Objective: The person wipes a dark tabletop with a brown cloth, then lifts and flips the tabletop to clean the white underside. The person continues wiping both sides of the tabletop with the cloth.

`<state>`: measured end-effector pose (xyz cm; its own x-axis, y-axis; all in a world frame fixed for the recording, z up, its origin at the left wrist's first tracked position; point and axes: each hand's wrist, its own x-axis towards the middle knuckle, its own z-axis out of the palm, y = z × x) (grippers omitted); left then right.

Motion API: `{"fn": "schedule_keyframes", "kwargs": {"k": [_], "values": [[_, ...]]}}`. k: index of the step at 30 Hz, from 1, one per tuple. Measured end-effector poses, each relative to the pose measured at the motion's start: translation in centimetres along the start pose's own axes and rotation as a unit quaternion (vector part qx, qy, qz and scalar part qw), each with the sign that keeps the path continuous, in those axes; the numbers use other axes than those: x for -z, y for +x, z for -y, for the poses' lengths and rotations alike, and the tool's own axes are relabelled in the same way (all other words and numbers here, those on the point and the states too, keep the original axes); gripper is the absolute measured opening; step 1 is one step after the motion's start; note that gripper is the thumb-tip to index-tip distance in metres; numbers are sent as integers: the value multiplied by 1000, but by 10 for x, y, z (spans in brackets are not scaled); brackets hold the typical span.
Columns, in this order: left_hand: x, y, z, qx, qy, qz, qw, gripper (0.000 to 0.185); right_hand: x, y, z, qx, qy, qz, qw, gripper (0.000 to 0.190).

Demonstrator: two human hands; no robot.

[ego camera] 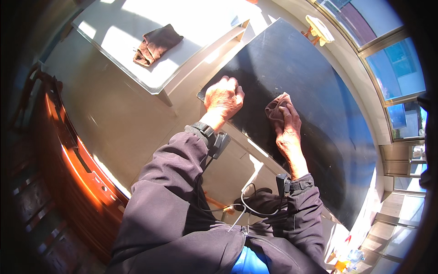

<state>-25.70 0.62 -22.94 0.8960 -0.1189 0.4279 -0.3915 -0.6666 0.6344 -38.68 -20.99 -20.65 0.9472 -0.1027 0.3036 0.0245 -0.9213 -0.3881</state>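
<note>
My right hand point(289, 125) holds a bunched brownish-pink cloth point(278, 109) against the black tabletop point(291, 65). Darker, wet-looking patches show on the surface around the cloth. My left hand point(226, 95) is curled at the table's left corner; its fingers are folded under, so whether it grips anything is hidden. Each wrist wears a strap with a small black device, and cables run from there towards my jacket. A folded dark brown cloth point(158, 44) lies on the white table at the upper left, apart from both hands.
The white table point(119, 73) stands close beyond the black one, its metal-edged corner towards me. An orange-brown wooden piece of furniture point(78, 164) curves along the left. A stool with a yellowish cover point(320, 30) is by the windowed wall. Plastic bottles point(349, 262) stand at the lower right.
</note>
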Motion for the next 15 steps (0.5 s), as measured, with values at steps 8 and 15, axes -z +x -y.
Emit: {"fn": "schedule_keyframes", "kwargs": {"k": [8, 15], "values": [[-8, 0, 4, -2, -14, 1, 1000, 16, 62, -56, -56, -13, -23, 51, 998, 57], [-6, 0, 3, -22, -24, -21, 999, 20, 78, -62, -90, -26, -74, 55, 995, 66]]}}
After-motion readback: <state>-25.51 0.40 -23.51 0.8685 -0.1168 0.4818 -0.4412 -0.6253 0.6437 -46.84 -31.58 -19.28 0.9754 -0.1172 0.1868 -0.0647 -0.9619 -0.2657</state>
